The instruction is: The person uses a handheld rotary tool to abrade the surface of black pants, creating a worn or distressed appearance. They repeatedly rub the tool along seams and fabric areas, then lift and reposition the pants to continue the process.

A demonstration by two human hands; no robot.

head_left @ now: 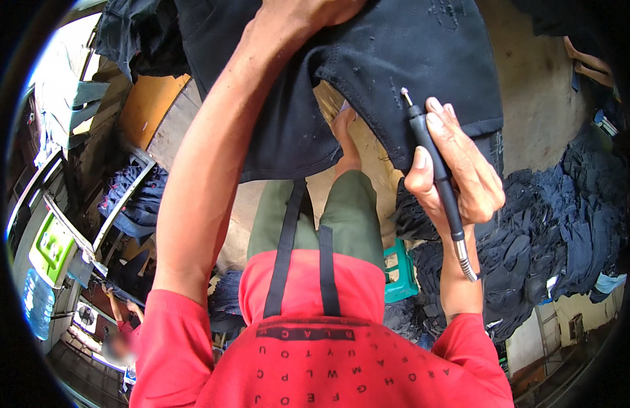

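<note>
A pair of black denim shorts is spread out in front of me, its leg openings toward me. Rough, frayed patches mark the cloth on the right leg. My right hand grips a slim black rotary grinder handpiece like a pen. Its small pinkish grinding tip points away from me, over or against the right leg beside a worn line; I cannot tell if it touches. A metal spring ends the handpiece near my wrist. My left hand rests on the shorts at the top edge, its fingers mostly cut off.
Dark garments lie heaped on the right. A green plastic stool stands by my right side. More dark clothes sit at left, near a metal frame. Another person is at lower left, and another person's limbs show at upper right.
</note>
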